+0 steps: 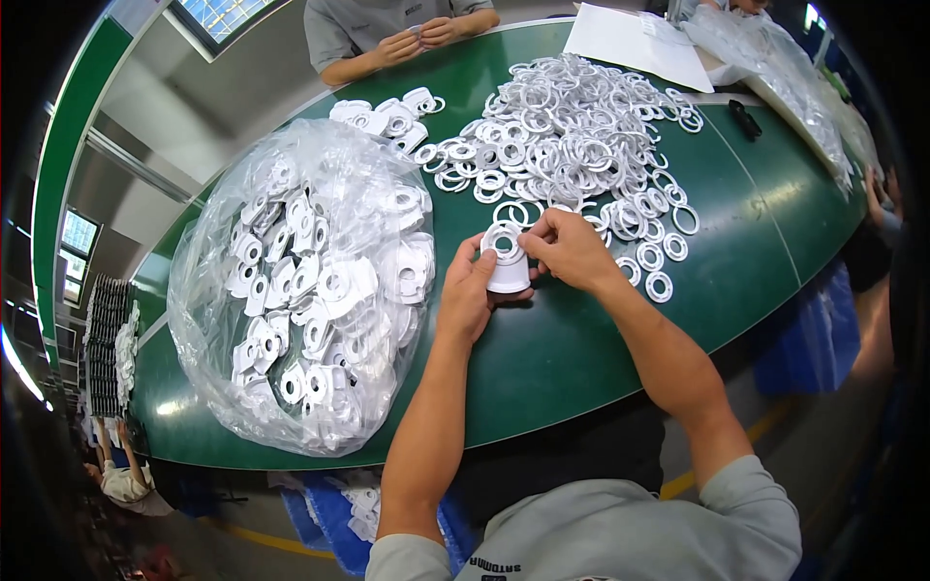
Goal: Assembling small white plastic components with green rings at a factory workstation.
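My left hand [469, 290] is closed around a white plastic housing [511, 279] with a round opening, its thumb along the near left side. At the upper right of the same part, the fingers of my right hand [567, 247] pinch together by a white ring [503, 237] set on the opening. Whether that ring is fully seated cannot be made out. Just beyond my hands spreads a large heap of loose white rings [581, 126]. To the left lies a clear plastic bag [208, 320] full of similar white housings [334, 281].
Several more housings [387, 118] lie past the bag. Across the green table [542, 387] a person [397, 39] handles a small part. A white sheet [635, 48], plastic wrap [765, 68] and a black object [744, 120] rest at the far right. Blue sacks hang below the edge.
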The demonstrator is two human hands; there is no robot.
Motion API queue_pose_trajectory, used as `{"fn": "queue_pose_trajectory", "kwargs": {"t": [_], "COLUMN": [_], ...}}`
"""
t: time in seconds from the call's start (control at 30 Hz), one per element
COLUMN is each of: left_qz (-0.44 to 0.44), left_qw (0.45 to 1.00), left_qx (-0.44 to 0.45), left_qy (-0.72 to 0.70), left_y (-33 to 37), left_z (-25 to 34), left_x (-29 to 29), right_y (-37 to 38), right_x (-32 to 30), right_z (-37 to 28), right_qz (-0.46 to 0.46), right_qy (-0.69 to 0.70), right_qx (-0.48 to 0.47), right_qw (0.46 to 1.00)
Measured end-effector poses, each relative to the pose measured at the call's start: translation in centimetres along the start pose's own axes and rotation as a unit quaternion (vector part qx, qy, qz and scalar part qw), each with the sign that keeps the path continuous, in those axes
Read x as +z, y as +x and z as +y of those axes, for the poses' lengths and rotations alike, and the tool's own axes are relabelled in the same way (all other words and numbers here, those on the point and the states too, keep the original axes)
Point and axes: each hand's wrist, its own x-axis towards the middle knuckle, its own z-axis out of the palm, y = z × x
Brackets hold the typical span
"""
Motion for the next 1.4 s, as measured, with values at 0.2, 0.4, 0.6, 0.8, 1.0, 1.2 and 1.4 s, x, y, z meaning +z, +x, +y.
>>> {"fn": "queue_pose_trajectory", "kwargs": {"t": [0.2, 0.4, 0.6, 0.8, 1.0, 1.2, 1.4], "left_qz": [-0.003, 0.023, 0.021, -0.009, -0.040, 0.011, 0.010], "left_qw": [1.000, 0.949, 0.948, 0.947, 0.936, 0.987, 0.989], "left_qx": [0.028, 0.179, 0.161, 0.169, 0.161, 0.051, 0.008], "left_qy": [0.013, 0.258, 0.274, 0.274, 0.310, 0.149, 0.150], "left_y": [0.3, 0.5, -0.1, -0.3, -0.5, -0.6, -0.7], "left_z": [-0.4, -1.1, -0.7, -0.1, 0.2, 0.7, 1.3], "left_x": [-0.1, -0.9, -0.4, -0.5, 0.4, 0.2, -0.8], "right_y": [0.3, 0.0, -0.5, -0.3, 0.2, 0.5, 0.5], "right_x": [0.1, 2.4, 1.8, 0.9, 0.9, -1.3, -2.6], "right_z": [0.7, 2.1, 1.5, 0.5, 1.9, 0.9, 0.4], "right_qz": [-0.055, 0.072, 0.046, -0.063, -0.024, -0.185, -0.201], "right_qy": [-0.004, -0.253, -0.193, -0.117, -0.141, 0.057, 0.141], "right_qx": [-0.006, -0.242, -0.214, -0.027, -0.064, 0.014, 0.106], "right_qw": [0.998, 0.934, 0.956, 0.991, 0.988, 0.981, 0.963]}}
